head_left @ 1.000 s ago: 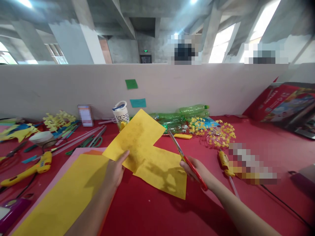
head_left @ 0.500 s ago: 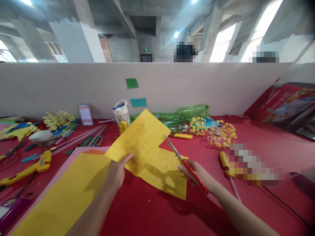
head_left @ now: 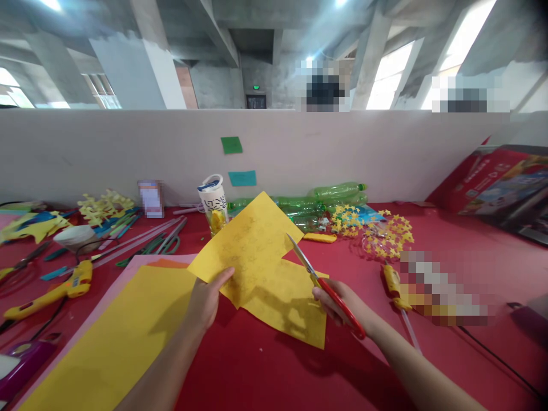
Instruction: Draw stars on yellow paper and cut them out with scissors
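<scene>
My left hand (head_left: 213, 297) pinches the lower left edge of a yellow sheet (head_left: 252, 245), thumb on top and fingers hidden beneath. Faint star outlines show on the sheet, and a cut runs into it from the right, splitting it into two flaps. In my right hand (head_left: 342, 302) are scissors (head_left: 338, 299) with red handles. Their blades look closed or nearly so and lie at the cut, pointing up and left over the sheet. A stack of yellow paper (head_left: 107, 331), with orange and pink sheets under it, lies beneath my left forearm.
Green plastic bottles (head_left: 340, 190) lie along the partition (head_left: 342, 148), near a white patterned cup (head_left: 213, 200). Yellow star clusters (head_left: 387, 234) and a yellow glue gun (head_left: 391, 279) are at right. Another glue gun (head_left: 77, 279), green scissors (head_left: 171, 244) and a white bowl (head_left: 77, 237) are at left.
The view has shifted slightly, so everything appears a little further right. The sheet's upper flap has tipped slightly to the right. Both hands keep their hold.
</scene>
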The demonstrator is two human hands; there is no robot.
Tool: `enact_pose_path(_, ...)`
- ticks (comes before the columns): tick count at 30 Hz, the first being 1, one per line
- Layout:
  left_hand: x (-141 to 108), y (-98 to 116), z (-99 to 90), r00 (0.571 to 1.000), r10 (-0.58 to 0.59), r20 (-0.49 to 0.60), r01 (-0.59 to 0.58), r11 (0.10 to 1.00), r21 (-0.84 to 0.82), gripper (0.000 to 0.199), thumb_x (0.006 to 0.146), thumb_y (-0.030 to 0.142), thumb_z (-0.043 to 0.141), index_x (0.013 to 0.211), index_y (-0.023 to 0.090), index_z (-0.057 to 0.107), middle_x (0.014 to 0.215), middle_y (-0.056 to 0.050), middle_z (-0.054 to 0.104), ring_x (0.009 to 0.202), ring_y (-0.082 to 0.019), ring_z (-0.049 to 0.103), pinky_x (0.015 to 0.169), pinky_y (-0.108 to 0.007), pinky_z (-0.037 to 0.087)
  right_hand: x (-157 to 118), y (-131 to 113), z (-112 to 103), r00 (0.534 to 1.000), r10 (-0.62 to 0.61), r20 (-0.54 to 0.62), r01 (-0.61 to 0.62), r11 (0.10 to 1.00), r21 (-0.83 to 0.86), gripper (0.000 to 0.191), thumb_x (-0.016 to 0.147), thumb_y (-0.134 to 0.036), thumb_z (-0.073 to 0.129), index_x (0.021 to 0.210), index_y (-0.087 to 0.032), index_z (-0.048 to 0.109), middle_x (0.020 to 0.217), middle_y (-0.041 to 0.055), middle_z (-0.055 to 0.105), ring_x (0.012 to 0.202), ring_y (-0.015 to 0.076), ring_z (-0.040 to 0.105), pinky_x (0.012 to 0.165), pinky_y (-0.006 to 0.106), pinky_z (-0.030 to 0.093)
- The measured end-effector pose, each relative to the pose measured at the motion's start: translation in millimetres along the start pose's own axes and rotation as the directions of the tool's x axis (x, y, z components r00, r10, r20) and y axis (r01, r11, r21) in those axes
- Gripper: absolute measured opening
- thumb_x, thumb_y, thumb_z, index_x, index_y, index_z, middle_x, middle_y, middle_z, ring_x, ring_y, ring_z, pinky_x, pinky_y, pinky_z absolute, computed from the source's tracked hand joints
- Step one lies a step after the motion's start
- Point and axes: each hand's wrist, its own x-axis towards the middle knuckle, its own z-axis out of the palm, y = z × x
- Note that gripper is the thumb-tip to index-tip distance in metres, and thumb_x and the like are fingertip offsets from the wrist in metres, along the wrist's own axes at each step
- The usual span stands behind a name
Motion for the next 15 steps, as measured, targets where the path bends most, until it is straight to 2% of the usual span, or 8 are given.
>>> enact_pose_path(5,4.7,-4.9,-3.9,0.998,0.007,-0.061,-0.005,0.999,0.034,0.050,0.062,0.024,0.078,0.109,0.015,0.063,0.108,-0.009,0.067,0.106,-0.029,0.059,0.095,-0.043,0.043,0.9,3.5,-0.2,1.000,0.000,0.026,0.000,1.000,0.001,0.038,0.081,-0.049,0.056,0.066,-0.020,0.038,0.047,-0.0087,0.038,0.036,0.0055,0.037,0.036,0.017,0.028)
enact_pose_path(9,4.6,-5.0,-4.4,0.999,0.032,-0.025,-0.032,0.999,0.019,0.051,0.063,0.024,0.077,0.111,0.016,0.062,0.111,-0.009,0.066,0.107,-0.029,0.058,0.096,-0.044,0.042,1.0,6.1,-0.3,0.999,0.003,0.038,-0.003,1.000,0.008,0.036,0.082,-0.047,0.056,0.067,-0.019,0.038,0.047,-0.0089,0.038,0.035,0.0052,0.037,0.036,0.017,0.028)
enact_pose_path(15,3.3,-1.3,-2.7,0.999,0.002,-0.036,-0.002,1.000,0.015,0.054,0.061,0.024,0.078,0.112,0.016,0.062,0.108,-0.009,0.067,0.107,-0.030,0.058,0.094,-0.043,0.044,-0.9,4.4,-0.5,0.999,0.012,0.040,-0.012,1.000,0.015,0.036,0.082,-0.049,0.054,0.068,-0.019,0.040,0.046,-0.0088,0.039,0.035,0.0052,0.038,0.036,0.017,0.028)
